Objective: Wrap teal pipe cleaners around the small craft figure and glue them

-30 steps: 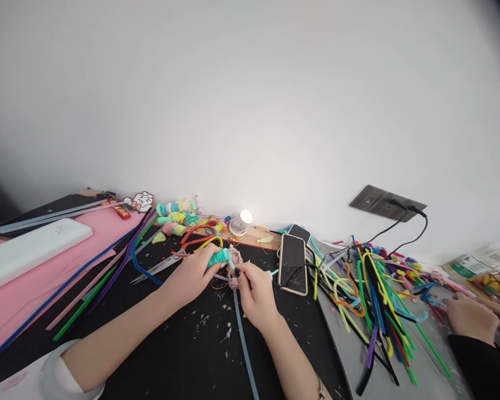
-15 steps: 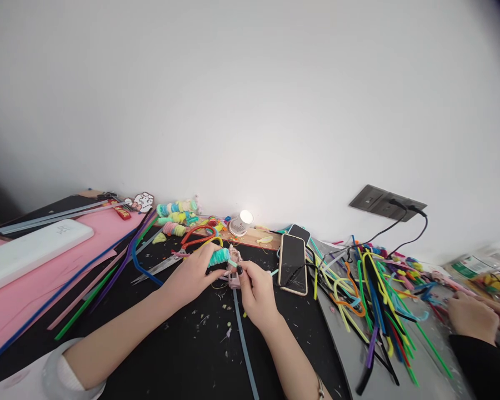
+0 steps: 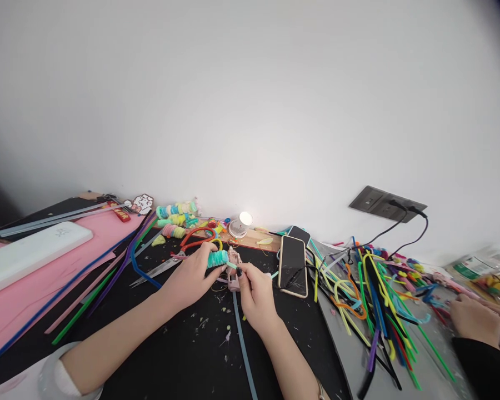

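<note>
My left hand point(image 3: 194, 272) is closed round the lower side of a turquoise pipe cleaner coil point(image 3: 217, 258), wound into a thick fuzzy roll. From the coil a mint-green strand runs to my right hand point(image 3: 256, 291), whose thumb and finger pinch it. The strand's tail shows again beyond that hand, by the phone. Just behind and between both hands lies a pale pink object point(image 3: 233, 256), partly hidden, its kind unclear. A long grey-blue stick point(image 3: 244, 347) lies on the black table below it. Scissors with red handles point(image 3: 198, 236) rest beyond my left hand.
A phone point(image 3: 293, 266) lies right of my hands. Loose pipe cleaners point(image 3: 375, 300) spread over the grey board. Finished coils point(image 3: 177, 210) and a small lit lamp point(image 3: 241, 223) stand by the wall. A white device point(image 3: 41, 250) lies left. Another person's hand point(image 3: 475, 319) is far right.
The coil has shifted slightly left and turned in my left hand. More of the mint-green strand shows between my two hands. Both hands keep their grip.
</note>
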{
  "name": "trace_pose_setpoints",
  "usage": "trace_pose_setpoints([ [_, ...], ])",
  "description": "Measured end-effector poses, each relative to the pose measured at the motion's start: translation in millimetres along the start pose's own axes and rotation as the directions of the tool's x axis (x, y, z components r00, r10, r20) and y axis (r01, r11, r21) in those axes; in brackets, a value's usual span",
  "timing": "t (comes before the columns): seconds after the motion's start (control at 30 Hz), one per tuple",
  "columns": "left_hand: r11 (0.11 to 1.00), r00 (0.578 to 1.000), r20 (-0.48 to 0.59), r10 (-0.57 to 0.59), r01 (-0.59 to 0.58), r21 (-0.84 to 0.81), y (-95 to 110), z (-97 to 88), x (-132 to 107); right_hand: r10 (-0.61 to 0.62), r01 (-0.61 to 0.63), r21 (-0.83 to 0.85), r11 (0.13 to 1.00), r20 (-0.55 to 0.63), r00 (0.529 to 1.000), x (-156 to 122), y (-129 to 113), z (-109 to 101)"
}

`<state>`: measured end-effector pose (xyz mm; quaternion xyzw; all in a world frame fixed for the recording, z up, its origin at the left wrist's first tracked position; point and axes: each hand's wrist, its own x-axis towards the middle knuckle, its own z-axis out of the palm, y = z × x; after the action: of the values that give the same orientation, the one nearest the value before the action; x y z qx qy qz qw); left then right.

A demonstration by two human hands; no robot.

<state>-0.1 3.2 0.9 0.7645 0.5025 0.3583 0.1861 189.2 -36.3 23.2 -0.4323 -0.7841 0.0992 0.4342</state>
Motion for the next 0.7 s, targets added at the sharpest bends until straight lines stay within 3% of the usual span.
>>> trace_pose_setpoints([
  [0.3, 0.997, 1.000, -0.010, 0.027, -0.028, -0.076, -2.7, -0.6, 1.9, 0.016, -0.016, 0.009, 1.000, 0.013, 1.000, 0.8, -2.0, -1.0],
  [0.7, 0.995, 0.995, -0.025, 0.096, -0.097, -0.019, -5.4, 3.7, 0.7, -0.026, 0.027, -0.009, 1.000, 0.082, 0.996, 1.0, -6.5, 2.1],
])
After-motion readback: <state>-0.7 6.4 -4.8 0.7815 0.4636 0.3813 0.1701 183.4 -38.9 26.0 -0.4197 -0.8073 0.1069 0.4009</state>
